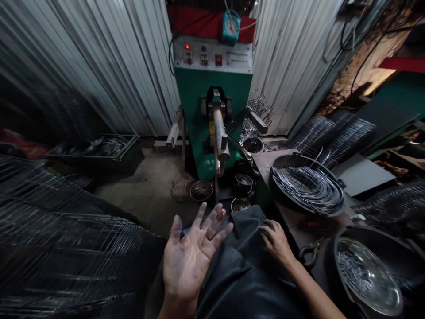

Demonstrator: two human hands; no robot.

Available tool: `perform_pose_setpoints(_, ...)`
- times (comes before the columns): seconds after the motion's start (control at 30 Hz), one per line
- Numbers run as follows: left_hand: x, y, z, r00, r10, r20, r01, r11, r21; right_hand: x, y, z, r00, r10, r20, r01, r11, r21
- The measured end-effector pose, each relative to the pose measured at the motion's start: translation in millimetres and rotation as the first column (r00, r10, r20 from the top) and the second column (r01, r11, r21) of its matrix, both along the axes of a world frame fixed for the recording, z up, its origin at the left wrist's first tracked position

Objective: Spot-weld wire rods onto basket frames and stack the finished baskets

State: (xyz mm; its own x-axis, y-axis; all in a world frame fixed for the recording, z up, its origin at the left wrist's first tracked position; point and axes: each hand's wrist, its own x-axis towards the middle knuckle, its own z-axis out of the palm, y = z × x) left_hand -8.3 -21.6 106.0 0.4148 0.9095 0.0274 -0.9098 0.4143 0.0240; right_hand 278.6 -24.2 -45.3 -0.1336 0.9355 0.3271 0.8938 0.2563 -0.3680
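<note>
My left hand [194, 261] is held up with its palm facing me and its fingers spread, and nothing lies in it. A ring circles one finger, and a reddish speckled patch shows near that finger's tip. My right hand [277, 241] rests on the dark apron [242, 266] over my lap, fingers loosely bent and apart, with no object visible in it. Beyond my hands stands a green machine [212, 79] with a metal arm [219, 133] jutting toward me. Small bowls of metal parts, including one bowl [240, 204] just past my knee, sit at its foot.
A round pan [307, 184] of wire rings and pliers [310, 254] are on the right-hand bench. Nearer is a bowl [368, 274] of short metal pieces inside a black basin. Stacked wire racks [83, 248] fill the left. A green crate [122, 155] stands by the corrugated wall.
</note>
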Motion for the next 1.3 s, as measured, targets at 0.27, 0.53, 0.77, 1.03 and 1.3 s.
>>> perform_pose_setpoints(0.27, 4, -3, 4.0, 0.998, -0.059, -0.005, 0.059, 0.998, 0.009, -1, 1, 1.1, 1.000, 0.012, -0.013, -0.012, 1.000, -0.013)
perform_pose_setpoints(0.53, 7, -5, 9.4, 0.994, -0.101, -0.053, 0.099, 0.994, -0.036, -3, 2, 2.4, 1.000, 0.009, -0.023, -0.010, 1.000, -0.019)
perform_pose_setpoints(0.77, 10, -5, 12.0, 0.986, -0.074, -0.152, 0.043, 0.980, -0.196, -3, 1, -0.2, 1.000, 0.001, -0.011, -0.001, 1.000, 0.004)
perform_pose_setpoints(1.03, 16, 16, -5.2, 0.979, 0.033, -0.199, -0.107, 0.921, -0.374, -3, -1, -2.9, 1.000, 0.006, 0.011, -0.006, 1.000, -0.010)
perform_pose_setpoints(1.3, 16, 26, -20.9, 0.981, 0.070, -0.180, -0.139, 0.900, -0.412, -2, -2, -6.5, 1.000, 0.008, 0.013, -0.008, 1.000, -0.023)
